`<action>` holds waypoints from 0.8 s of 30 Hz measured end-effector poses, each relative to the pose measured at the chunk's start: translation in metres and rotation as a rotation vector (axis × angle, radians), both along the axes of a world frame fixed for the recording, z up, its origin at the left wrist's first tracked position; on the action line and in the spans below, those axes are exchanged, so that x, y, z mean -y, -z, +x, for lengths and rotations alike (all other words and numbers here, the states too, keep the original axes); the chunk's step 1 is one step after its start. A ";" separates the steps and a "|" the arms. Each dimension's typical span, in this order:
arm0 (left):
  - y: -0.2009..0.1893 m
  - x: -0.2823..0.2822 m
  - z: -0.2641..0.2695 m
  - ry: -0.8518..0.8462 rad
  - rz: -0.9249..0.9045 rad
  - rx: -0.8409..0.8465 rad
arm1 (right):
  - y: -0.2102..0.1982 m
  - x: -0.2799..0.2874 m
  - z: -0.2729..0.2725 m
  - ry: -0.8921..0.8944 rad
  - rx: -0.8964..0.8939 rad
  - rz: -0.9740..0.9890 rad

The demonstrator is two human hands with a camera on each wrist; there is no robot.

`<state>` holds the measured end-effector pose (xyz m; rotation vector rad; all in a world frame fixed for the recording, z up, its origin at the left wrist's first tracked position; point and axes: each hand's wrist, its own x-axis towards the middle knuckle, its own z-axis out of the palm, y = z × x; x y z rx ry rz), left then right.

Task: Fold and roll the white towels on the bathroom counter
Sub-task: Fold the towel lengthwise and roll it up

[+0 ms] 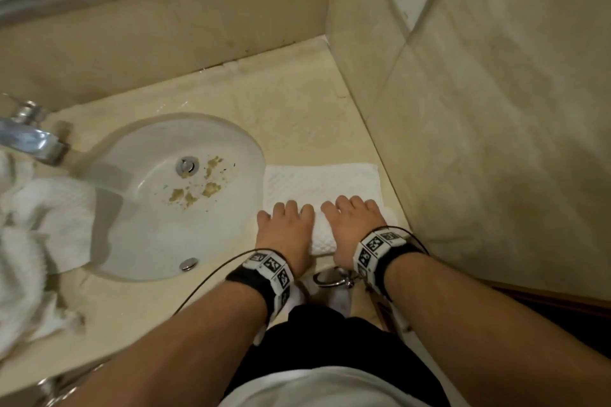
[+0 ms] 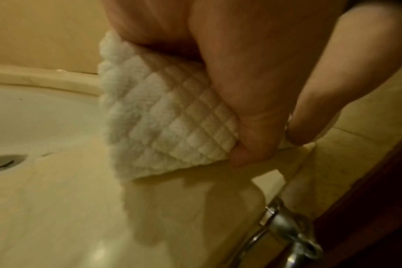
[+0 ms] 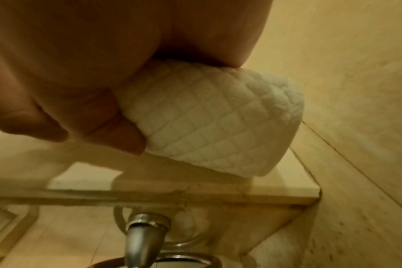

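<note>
A white waffle-weave towel [image 1: 320, 182] lies on the beige counter [image 1: 291, 116] between the sink and the right wall. Its near end is wound into a roll [image 1: 318, 239]; the far part lies flat. My left hand [image 1: 286, 228] grips the roll's left half, fingers curved over the top. My right hand [image 1: 352, 225] grips the right half the same way. In the left wrist view the left hand [image 2: 241, 81] has its thumb against the towel's [image 2: 168, 130] near side. In the right wrist view the right hand [image 3: 80, 76] wraps the towel roll [image 3: 218, 127].
A round white sink [image 1: 142, 241] with brown specks sits left of the towel, with a chrome faucet [image 1: 33, 139] beyond it. More white towels [image 1: 39, 241] are heaped at far left. The tiled wall [image 1: 496, 142] stands close on the right. A chrome towel ring [image 1: 330, 277] hangs below the counter edge.
</note>
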<state>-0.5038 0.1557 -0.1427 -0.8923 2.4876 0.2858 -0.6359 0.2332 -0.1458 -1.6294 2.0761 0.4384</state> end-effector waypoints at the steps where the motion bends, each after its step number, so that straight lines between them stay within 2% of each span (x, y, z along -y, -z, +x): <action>1: -0.001 -0.003 0.003 0.003 0.035 0.013 | -0.001 -0.003 0.002 -0.005 0.020 0.027; 7: 0.002 0.018 -0.008 0.034 0.169 0.110 | -0.008 0.008 -0.001 0.061 0.100 0.142; 11: 0.004 0.040 -0.020 0.049 0.169 0.115 | -0.016 0.015 0.005 0.131 -0.010 0.018; 13: 0.004 0.048 -0.024 0.030 0.196 0.111 | -0.015 0.009 0.018 0.086 -0.039 -0.049; 16: 0.000 0.056 -0.029 0.031 0.248 0.115 | -0.008 -0.004 0.031 0.004 -0.103 -0.039; 19: -0.004 0.043 -0.021 0.050 0.199 0.008 | 0.000 0.000 0.027 -0.012 -0.118 -0.033; 22: -0.005 0.016 -0.004 0.061 0.071 -0.148 | 0.000 0.013 0.017 0.016 -0.095 -0.040; 24: 0.000 0.007 0.005 0.073 -0.010 -0.157 | -0.002 0.022 0.011 0.028 -0.068 -0.039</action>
